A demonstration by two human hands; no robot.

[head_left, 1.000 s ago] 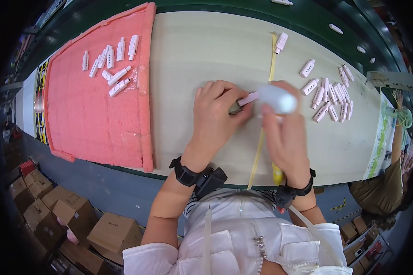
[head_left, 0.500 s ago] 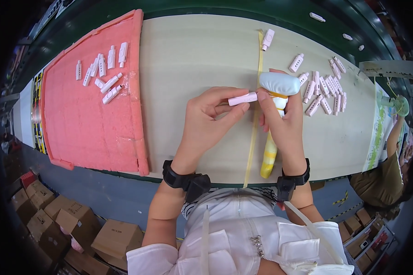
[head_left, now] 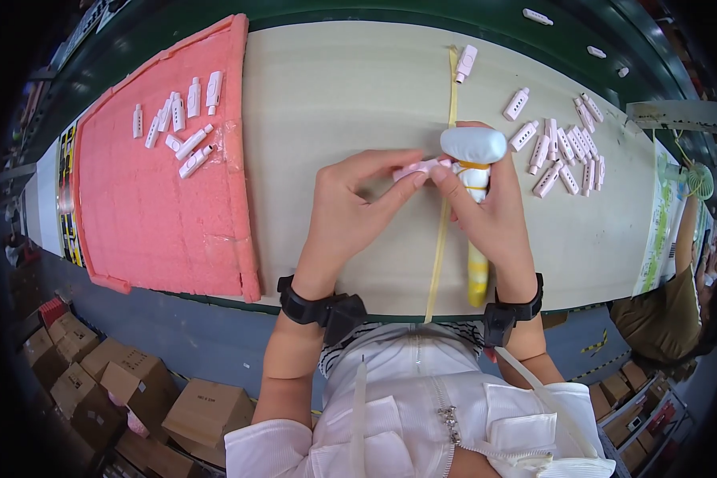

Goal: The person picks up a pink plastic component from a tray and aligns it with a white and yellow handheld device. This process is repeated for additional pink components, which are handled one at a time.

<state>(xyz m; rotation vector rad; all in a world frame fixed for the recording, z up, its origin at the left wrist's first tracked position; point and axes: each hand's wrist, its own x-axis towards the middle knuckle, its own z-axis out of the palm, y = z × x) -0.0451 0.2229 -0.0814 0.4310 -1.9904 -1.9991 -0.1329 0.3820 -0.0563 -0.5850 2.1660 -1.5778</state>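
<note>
- Apparently mid-handling: one piece [head_left: 423, 166] sits between both hands, pinched by the half-curled left hand [head_left: 344, 195] and met at its right end by the other thumb.
- The right hand [head_left: 492, 215] closes round one mallet [head_left: 473, 147], padded head pointing away from the body.
- Next seems to call for a steady pinch, mallet clear of fingertips.
- More pieces: about ten on the mat [head_left: 167, 223], left of the hands; roughly fifteen to their right; three beyond, on the green surface [head_left: 566, 38].

Mallet head [head_left: 473, 146], pale blue; handle [head_left: 477, 276], white and yellow; held device [head_left: 411, 168], pale pink; mat [head_left: 167, 215], coral; desk [head_left: 334, 95], beige.
</note>
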